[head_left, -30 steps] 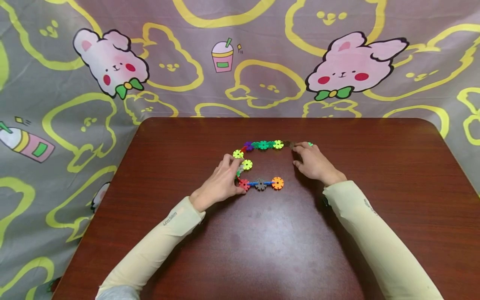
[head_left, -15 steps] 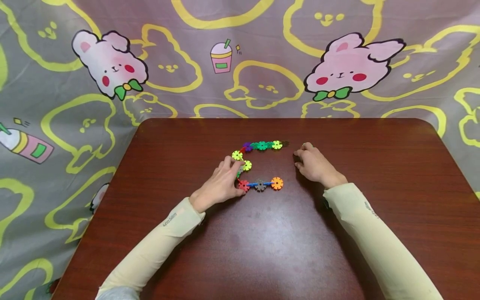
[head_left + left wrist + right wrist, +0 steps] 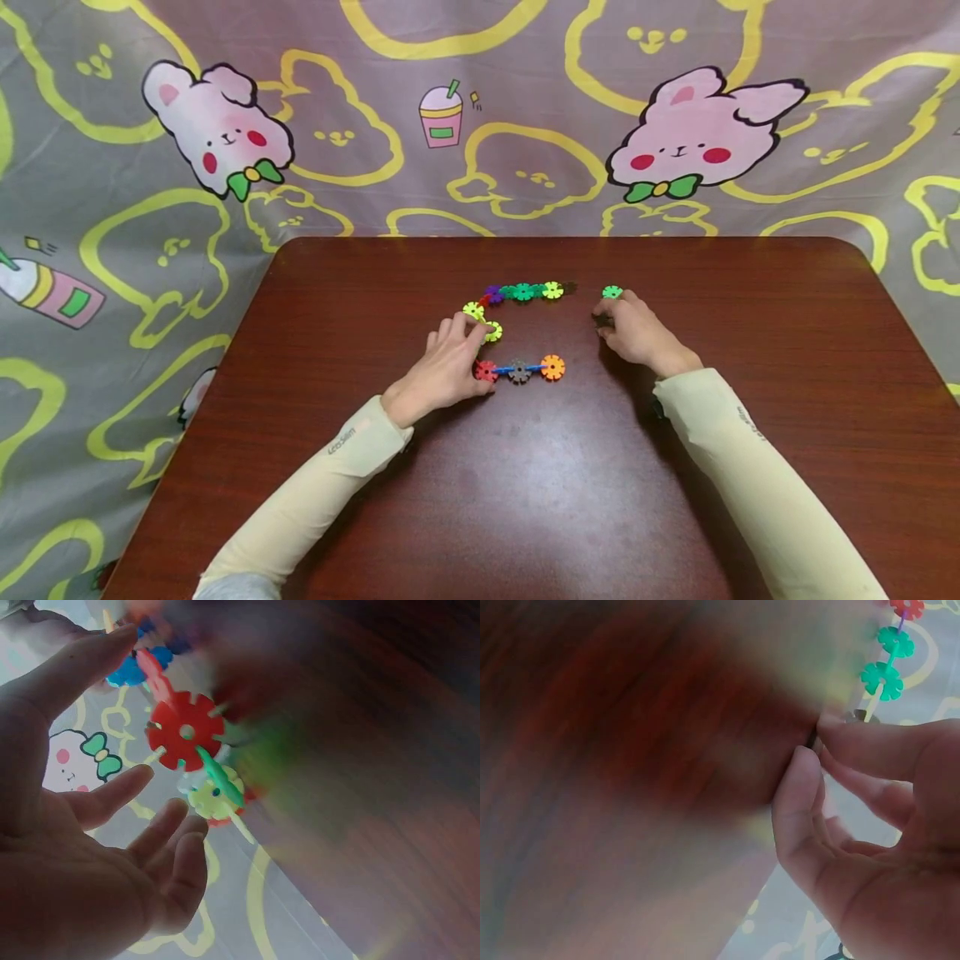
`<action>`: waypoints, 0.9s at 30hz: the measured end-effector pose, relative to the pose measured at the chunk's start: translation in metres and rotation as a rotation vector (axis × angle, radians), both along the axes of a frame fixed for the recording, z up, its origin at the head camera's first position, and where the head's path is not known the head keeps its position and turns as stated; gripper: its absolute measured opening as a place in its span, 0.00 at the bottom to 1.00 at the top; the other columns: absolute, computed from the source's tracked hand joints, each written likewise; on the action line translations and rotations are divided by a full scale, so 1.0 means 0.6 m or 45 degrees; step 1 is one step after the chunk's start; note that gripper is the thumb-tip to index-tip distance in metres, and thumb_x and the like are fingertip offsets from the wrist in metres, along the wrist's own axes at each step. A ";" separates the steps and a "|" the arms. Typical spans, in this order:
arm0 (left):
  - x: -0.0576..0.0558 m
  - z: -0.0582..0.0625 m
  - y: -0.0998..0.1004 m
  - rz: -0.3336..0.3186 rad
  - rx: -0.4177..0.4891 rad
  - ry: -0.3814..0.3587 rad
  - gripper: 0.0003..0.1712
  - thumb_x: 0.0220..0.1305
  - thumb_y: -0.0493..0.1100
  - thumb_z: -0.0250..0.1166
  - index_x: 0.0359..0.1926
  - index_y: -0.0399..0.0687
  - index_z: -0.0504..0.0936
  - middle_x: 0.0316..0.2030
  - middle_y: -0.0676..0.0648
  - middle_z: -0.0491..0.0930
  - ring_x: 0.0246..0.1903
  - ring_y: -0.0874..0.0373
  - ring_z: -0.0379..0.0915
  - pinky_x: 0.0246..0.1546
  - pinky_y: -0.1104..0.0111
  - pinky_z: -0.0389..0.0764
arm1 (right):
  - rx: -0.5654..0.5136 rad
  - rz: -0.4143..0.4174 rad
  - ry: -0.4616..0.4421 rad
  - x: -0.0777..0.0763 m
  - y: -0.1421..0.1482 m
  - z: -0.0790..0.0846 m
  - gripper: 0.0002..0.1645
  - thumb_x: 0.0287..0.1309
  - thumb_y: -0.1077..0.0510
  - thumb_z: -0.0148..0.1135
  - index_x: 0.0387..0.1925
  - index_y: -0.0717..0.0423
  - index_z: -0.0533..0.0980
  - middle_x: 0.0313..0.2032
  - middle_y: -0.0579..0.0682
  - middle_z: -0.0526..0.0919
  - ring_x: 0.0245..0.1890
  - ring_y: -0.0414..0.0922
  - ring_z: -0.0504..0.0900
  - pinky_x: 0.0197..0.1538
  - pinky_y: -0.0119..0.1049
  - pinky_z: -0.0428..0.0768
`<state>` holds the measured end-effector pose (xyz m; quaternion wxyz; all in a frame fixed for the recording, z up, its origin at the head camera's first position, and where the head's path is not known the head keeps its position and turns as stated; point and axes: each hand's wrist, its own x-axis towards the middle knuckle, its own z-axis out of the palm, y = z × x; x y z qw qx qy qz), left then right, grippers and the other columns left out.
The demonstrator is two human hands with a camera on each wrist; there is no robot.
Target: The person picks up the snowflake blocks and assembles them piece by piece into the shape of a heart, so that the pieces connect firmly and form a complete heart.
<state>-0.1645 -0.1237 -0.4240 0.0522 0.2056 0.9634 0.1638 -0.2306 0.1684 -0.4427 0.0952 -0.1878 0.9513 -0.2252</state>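
A curved chain of slotted plastic snowflake discs lies on the table (image 3: 480,500). My left hand (image 3: 444,367) touches its left bend, thumb by a red disc (image 3: 486,371) and fingertips by a yellow disc (image 3: 492,332). In the left wrist view the fingers are spread and loosely bent beside another red disc (image 3: 186,729). My right hand (image 3: 641,332), right of the chain's top end, pinches a dark disc (image 3: 811,738), seen edge-on, between thumb and forefinger. A green disc (image 3: 612,292) shows just beyond its knuckles.
The chain's upper arm runs from a purple disc (image 3: 493,294) through green (image 3: 522,292) and yellow to a brown disc (image 3: 571,287). Its lower arm ends at an orange disc (image 3: 553,367). A cartoon-printed curtain (image 3: 525,83) hangs behind the table.
My right hand has drawn away from the chain's top end, slightly right and toward me, with the dark disc. The green disc beyond it shows more. My left hand stays at the bend.
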 end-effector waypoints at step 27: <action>0.005 -0.015 0.077 -0.204 -0.004 0.052 0.17 0.67 0.49 0.61 0.51 0.43 0.79 0.44 0.47 0.77 0.45 0.52 0.70 0.44 0.60 0.69 | -0.292 0.062 -0.109 0.045 -0.005 -0.004 0.05 0.57 0.66 0.63 0.35 0.58 0.76 0.28 0.50 0.83 0.23 0.39 0.78 0.30 0.33 0.76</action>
